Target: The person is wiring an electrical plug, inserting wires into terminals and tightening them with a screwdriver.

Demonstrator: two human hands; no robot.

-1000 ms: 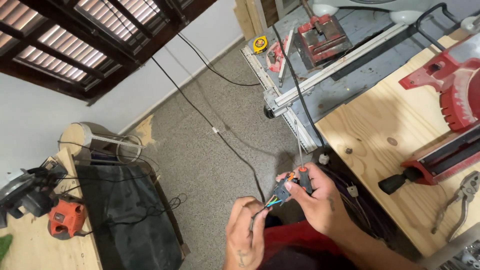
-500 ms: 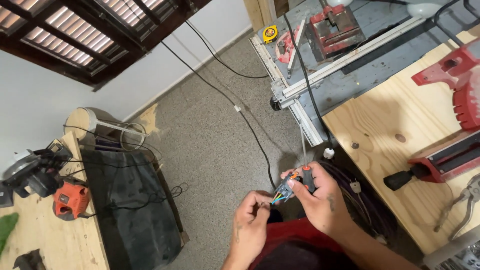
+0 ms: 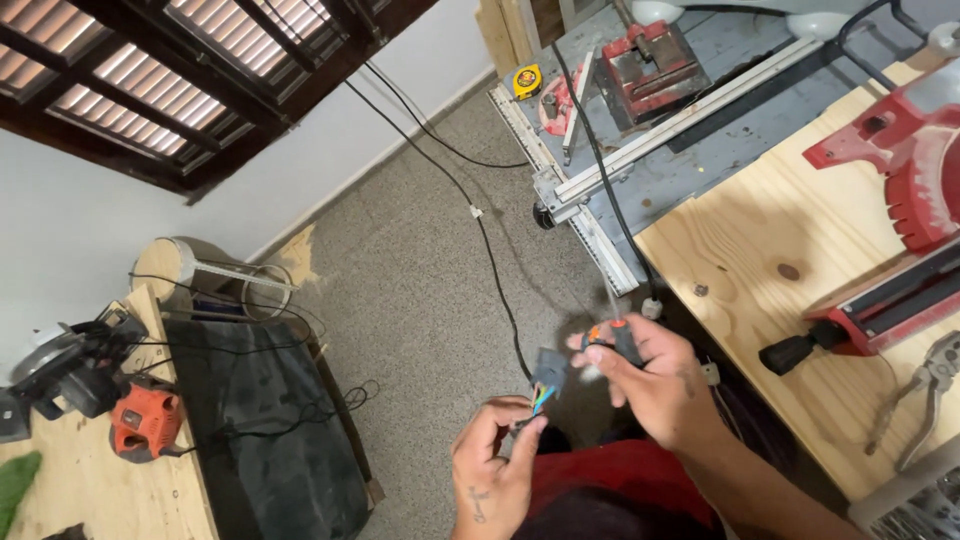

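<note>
Here the person is working over the grey floor (image 3: 420, 300) beside the wooden workbench (image 3: 760, 250). The left hand (image 3: 495, 470) is pinching the coloured wires (image 3: 540, 402) just below the small grey plug body (image 3: 550, 370), fingers closed. The right hand (image 3: 650, 380) is gripping a black-and-orange screwdriver (image 3: 612, 338). Judged best practice: keeping the wires steadied and the tip squarely seated.

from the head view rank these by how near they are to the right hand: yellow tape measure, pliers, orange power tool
From the right hand:
1. Pliers, to its right on the wooden bench.
2. Yellow tape measure, far up the frame on the grey saw table.
3. Orange power tool, far left on the other bench.
</note>
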